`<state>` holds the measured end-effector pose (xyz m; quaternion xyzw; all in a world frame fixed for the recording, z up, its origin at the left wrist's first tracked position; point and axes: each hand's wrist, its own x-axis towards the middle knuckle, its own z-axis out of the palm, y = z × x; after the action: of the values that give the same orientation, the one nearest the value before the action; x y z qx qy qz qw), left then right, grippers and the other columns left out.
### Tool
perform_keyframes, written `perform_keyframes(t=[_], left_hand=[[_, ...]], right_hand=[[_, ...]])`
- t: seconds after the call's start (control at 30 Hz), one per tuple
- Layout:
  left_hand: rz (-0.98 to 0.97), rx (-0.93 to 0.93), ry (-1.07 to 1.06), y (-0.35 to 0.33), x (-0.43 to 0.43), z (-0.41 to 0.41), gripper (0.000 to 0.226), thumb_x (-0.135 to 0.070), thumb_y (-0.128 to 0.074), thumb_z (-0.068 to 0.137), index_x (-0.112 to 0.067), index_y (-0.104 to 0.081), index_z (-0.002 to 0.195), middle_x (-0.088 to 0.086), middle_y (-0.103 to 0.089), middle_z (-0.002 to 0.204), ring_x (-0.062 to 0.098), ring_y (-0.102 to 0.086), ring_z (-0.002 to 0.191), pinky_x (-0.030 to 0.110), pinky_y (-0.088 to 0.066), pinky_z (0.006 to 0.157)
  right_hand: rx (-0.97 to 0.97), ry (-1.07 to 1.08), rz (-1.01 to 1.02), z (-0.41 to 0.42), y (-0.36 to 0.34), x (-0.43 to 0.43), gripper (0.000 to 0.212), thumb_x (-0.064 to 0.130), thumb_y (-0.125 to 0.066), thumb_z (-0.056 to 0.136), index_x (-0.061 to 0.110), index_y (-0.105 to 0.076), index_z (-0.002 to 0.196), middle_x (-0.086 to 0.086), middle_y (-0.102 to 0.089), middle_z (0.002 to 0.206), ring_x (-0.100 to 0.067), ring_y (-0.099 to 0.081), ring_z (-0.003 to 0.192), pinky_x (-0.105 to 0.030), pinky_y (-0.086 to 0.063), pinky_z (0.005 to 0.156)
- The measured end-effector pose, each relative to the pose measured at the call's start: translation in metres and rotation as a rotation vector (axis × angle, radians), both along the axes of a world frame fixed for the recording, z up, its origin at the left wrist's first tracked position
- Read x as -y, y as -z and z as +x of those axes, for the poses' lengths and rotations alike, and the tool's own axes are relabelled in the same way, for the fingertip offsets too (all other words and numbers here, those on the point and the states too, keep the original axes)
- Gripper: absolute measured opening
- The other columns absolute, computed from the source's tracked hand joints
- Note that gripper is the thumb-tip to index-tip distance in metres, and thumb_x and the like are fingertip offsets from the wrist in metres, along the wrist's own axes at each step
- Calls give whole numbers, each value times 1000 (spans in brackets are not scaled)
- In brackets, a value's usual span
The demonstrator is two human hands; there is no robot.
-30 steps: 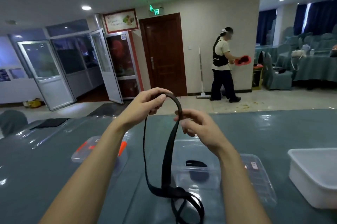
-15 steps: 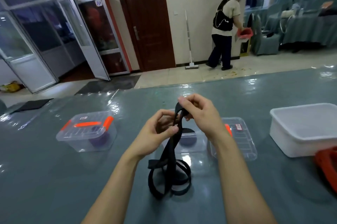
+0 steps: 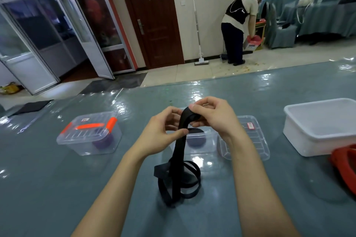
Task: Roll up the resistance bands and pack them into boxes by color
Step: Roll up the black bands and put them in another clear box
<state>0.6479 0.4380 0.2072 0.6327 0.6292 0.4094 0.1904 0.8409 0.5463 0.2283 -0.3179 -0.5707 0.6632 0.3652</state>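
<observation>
Lowered since before, left hand point(image 3: 163, 132) and right hand point(image 3: 213, 119) pinch the black band point(image 3: 179, 152) — loops on table point(image 3: 57, 188).

The table point(image 3: 57, 188) holds a lidded box point(image 3: 88, 134), open box point(image 3: 209, 148), loose lid point(image 3: 259, 136), white tub point(image 3: 317, 132).

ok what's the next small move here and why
Probably wind another turn at the right hand: only the top of the black band is folded there, the left hand pinches it below, the rest lies looped on the table.
</observation>
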Motion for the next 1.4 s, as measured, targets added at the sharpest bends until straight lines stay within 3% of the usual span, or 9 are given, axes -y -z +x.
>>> perform_keyframes(t=[0.2, 0.37, 0.53, 0.73, 0.97, 1.1, 1.2, 1.3, 1.4], left_hand=[[-62, 117, 40, 3, 3, -5, 42, -17, -84, 93, -34, -76, 131, -2, -82, 122, 20, -78, 116, 48, -61, 106], [-62, -69, 6, -23, 3, -18, 43, -31, -91, 82, -42, -80, 122, -12, -83, 108, 13, -80, 100, 44, -64, 97], [-98, 125, 82, -23, 2, -8, 41, -17, -89, 91, -33, -80, 127, -6, -83, 118, 15, -79, 113, 28, -60, 102], [-54, 307, 63, -17, 3, -3, 43, -43, -93, 85, -25, -79, 122, 9, -83, 115, 32, -80, 110, 51, -61, 104], [-86, -2, 50, -28, 10, -8, 27, -35, -93, 83, -31, -83, 108, -5, -85, 98, 19, -83, 93, 43, -65, 93], [-165, -204, 72, -42, 13, -13, 31, -28, -97, 82, -27, -84, 111, -13, -84, 96, 12, -82, 90, 40, -65, 90], [-234, -217, 99, -53, 16, -14, 35, -28, -97, 81, -28, -85, 115, -13, -85, 98, 9, -82, 93, 35, -65, 93], [-233, -292, 101, -64, 17, -18, 32, -29, -96, 83, -28, -85, 113, -12, -85, 96, 9, -82, 92, 40, -66, 93], [-272, -494, 95, -72, 18, -23, 23, -33, -94, 83, -32, -85, 104, -12, -82, 85, 10, -79, 83, 45, -64, 83]], right_hand=[[-63, 13, -154, -4, 6, -3, 14, -3, -79, 93, -8, -70, 103, -24, -74, 95, -37, -81, 82, -43, -68, 74], [-115, -42, -239, -2, 1, -3, 14, -5, -77, 93, -6, -68, 104, -27, -75, 94, -35, -80, 76, -33, -67, 67], [-202, -26, -276, -8, -5, -1, 14, -10, -73, 94, -6, -68, 106, -26, -72, 97, -32, -79, 72, -30, -65, 68], [-238, -59, -338, -1, -2, -1, 16, -11, -72, 93, -5, -67, 107, -26, -74, 95, -32, -79, 74, -30, -65, 69], [-70, -215, -256, 15, 8, 1, 21, 2, -78, 95, -9, -70, 111, -28, -79, 99, -43, -81, 91, -39, -69, 78], [172, -316, -52, 21, 15, -1, 23, 22, -75, 101, 0, -78, 108, -14, -81, 92, -20, -76, 75, -25, -62, 68], [34, -372, -130, 14, 22, 0, 12, 12, -71, 102, 3, -79, 100, -9, -74, 82, -16, -64, 68, -25, -54, 69], [-48, -388, -210, 6, 28, 4, 12, 10, -70, 102, 7, -80, 96, -11, -74, 84, -17, -65, 71, -26, -55, 71], [261, -307, 72, 5, 28, 6, 11, 20, -84, 94, 16, -81, 103, -4, -81, 93, -14, -72, 79, -28, -54, 74]])
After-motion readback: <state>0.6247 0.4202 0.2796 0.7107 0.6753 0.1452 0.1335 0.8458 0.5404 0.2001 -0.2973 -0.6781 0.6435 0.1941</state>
